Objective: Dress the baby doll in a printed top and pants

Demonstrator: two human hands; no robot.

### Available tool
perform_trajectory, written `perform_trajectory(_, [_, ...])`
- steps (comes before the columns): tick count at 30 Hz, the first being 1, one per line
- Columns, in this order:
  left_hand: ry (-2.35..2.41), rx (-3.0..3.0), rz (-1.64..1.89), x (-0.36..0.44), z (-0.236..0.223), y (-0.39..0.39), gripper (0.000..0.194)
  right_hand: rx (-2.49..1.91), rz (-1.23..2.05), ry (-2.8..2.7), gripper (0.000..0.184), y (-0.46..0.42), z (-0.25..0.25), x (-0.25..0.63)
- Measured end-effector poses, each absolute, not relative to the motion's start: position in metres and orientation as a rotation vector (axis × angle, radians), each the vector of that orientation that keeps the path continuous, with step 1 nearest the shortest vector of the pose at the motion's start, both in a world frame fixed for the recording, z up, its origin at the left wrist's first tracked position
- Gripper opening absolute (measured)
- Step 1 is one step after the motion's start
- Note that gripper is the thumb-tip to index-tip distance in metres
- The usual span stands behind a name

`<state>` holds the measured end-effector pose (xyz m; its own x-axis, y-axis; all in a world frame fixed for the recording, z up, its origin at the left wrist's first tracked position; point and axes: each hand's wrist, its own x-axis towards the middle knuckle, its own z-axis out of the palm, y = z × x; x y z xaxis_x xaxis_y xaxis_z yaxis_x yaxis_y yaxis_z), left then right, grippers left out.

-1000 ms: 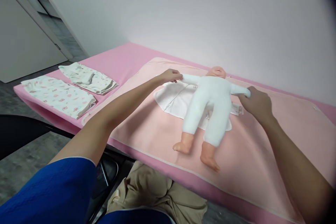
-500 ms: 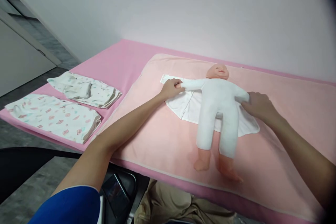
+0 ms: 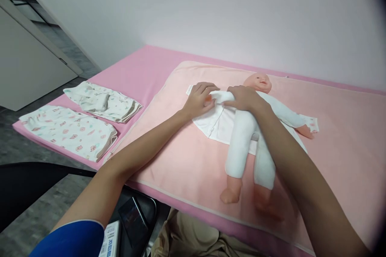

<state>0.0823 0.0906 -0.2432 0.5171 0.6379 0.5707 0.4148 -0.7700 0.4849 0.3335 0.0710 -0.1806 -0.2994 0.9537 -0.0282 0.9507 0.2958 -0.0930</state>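
Observation:
A baby doll (image 3: 241, 136) with a white cloth body lies on its back, its head at the far side. Beneath it a white baby shirt (image 3: 211, 125) is spread out. My left hand (image 3: 198, 101) is closed around the hand of the doll's arm on the left side. Higher on that same arm, my right hand (image 3: 245, 97) grips with thumb and fingers, crossing over the doll's chest. The doll's other arm (image 3: 285, 110) stretches to the right, with a patterned shirt cuff (image 3: 310, 123) at its wrist.
A peach mat (image 3: 175, 156) covers much of the pink table (image 3: 132, 66). Two folded patterned cloths, one nearer (image 3: 69, 130) and one farther (image 3: 120, 104), lie at the left. A wall (image 3: 211, 16) stands behind. Below the front edge is a dark phone-like object (image 3: 134, 221).
My right hand has left the doll's right-side arm and moved left onto the other arm. The right-side arm now lies outstretched with the cuff around it. My left hand stays at the doll's hand.

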Motion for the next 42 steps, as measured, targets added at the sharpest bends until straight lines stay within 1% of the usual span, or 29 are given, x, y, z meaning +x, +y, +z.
perform_trajectory(2, [0.874,2.505,1.001,0.086,-0.238,0.082,0.028,-1.79,0.112,-2.403,0.05,0.065,-0.184,0.344])
perform_trajectory(4, [0.913,2.547,0.838,0.094,-0.237,0.075,0.018,-1.788,0.199,-2.26,0.052,0.057,-0.181,0.355])
perform_trajectory(5, [0.921,2.574,0.759,0.1,-0.237,0.072,0.017,-1.794,0.248,-2.186,0.054,0.054,-0.179,0.359])
perform_trajectory(7, [0.901,2.627,0.657,0.113,-0.237,0.069,0.02,-1.785,0.309,-2.066,0.054,0.051,-0.175,0.366])
perform_trajectory(9, [0.903,2.632,0.643,0.126,-0.238,0.071,0.023,-1.759,0.316,-1.999,0.047,0.05,-0.173,0.369])
perform_trajectory(14, [1.196,2.469,0.575,0.154,-0.238,0.085,0.03,-1.79,0.261,-1.937,0.028,0.054,-0.176,0.367])
perform_trajectory(17, [1.374,2.394,0.54,0.165,-0.244,0.091,0.031,-1.809,0.227,-1.913,0.024,0.057,-0.178,0.367])
perform_trajectory(19, [1.453,2.331,0.572,0.169,-0.249,0.093,0.032,-1.808,0.24,-1.904,0.025,0.058,-0.178,0.368])
perform_trajectory(22, [1.438,2.314,0.63,0.168,-0.255,0.094,0.029,-1.818,0.244,-1.872,0.032,0.057,-0.177,0.367])
perform_trajectory(26, [1.399,2.345,0.588,0.162,-0.254,0.103,0.021,-1.825,0.275,-1.835,0.039,0.055,-0.175,0.365])
perform_trajectory(28, [1.372,2.296,0.558,0.156,-0.251,0.111,0.021,-1.809,0.282,-1.831,0.04,0.054,-0.174,0.365])
perform_trajectory(34, [1.332,1.923,0.744,0.14,-0.241,0.129,0.031,-1.813,0.331,-1.876,0.037,0.052,-0.171,0.363])
perform_trajectory(38, [1.273,1.883,0.82,0.142,-0.236,0.125,0.032,-1.84,0.291,-1.914,0.033,0.053,-0.176,0.36])
perform_trajectory(42, [1.208,2.037,0.873,0.15,-0.23,0.116,0.025,-1.843,0.172,-2.001,0.049,0.058,-0.19,0.348])
